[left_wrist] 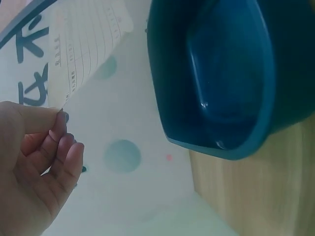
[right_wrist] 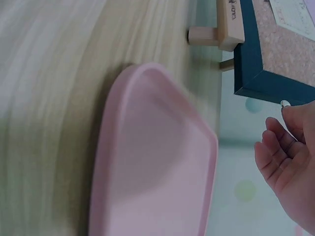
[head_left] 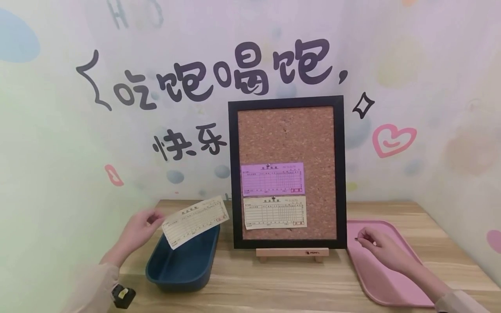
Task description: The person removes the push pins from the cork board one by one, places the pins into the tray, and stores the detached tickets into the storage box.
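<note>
Currently on the corkboard point(head_left: 285, 137): a lilac slip point(head_left: 272, 179) with a cream slip point(head_left: 275, 213) below it; each has a dark speck at its top middle, too small to identify, and most of the fine print is unreadable.
Loose slip point(head_left: 195, 221): tilted in the air left of the corkboard, its right end just beside the frame; how far in front it hangs cannot be told. The left wrist view cuts off its upper part and washes out its print.
Left hand point(head_left: 137, 230): left of the corkboard, thumb and fingertip clamped together on the loose slip's left end.
Right hand point(head_left: 381, 248): right of the corkboard, fingertips together on a small object point(right_wrist: 285, 103), pale-tipped in the right wrist view, dark from the head; its shape is mostly hidden by the fingers.
Blue tub point(head_left: 176, 284): left of the corkboard, under the loose slip, which covers part of its rim; the left wrist view crops it.
Pink tray point(head_left: 391, 287): right of the corkboard, partly covered by the right hand and forearm, cropped in the right wrist view.
Wooden stand point(head_left: 287, 252): beneath the corkboard; only ledge and feet show, the ledge's marking too small to read.
</note>
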{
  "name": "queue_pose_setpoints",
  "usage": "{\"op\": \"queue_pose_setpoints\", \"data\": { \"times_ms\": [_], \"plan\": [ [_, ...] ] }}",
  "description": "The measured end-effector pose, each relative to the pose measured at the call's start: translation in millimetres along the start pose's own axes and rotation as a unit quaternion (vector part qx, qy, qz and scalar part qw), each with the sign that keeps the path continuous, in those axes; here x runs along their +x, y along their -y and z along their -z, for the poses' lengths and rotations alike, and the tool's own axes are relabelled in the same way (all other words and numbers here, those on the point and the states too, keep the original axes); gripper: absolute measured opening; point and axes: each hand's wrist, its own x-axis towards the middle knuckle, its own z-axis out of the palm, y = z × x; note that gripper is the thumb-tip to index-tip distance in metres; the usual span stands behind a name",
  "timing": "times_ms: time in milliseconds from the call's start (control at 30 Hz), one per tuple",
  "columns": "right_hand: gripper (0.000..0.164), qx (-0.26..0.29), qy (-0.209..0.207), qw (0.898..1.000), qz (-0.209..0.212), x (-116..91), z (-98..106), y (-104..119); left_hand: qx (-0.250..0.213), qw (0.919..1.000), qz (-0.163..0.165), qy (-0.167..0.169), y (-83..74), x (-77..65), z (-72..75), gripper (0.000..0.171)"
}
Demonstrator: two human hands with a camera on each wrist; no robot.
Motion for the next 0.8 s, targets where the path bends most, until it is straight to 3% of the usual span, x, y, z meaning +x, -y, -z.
{"op": "queue_pose_setpoints", "data": {
  "times_ms": [267,500,800],
  "plan": [
    [0.017,0.007,-0.004,1.0,0.014,-5.5,-1.7,-6.0,0.002,0.9993,0.038,-0.008,13.5,-9.5,-6.4,0.008],
    [0.013,0.002,-0.001,1.0,0.006,-11.0,-0.3,-15.7,-0.005,0.9966,0.079,-0.022,22.5,-20.6,-21.7,0.01],
    [0.013,0.029,-0.009,1.0,0.003,-18.7,7.6,-35.9,-0.014,0.9925,0.115,-0.038,21.9,-37.4,-33.4,0.013]
  ]
}}
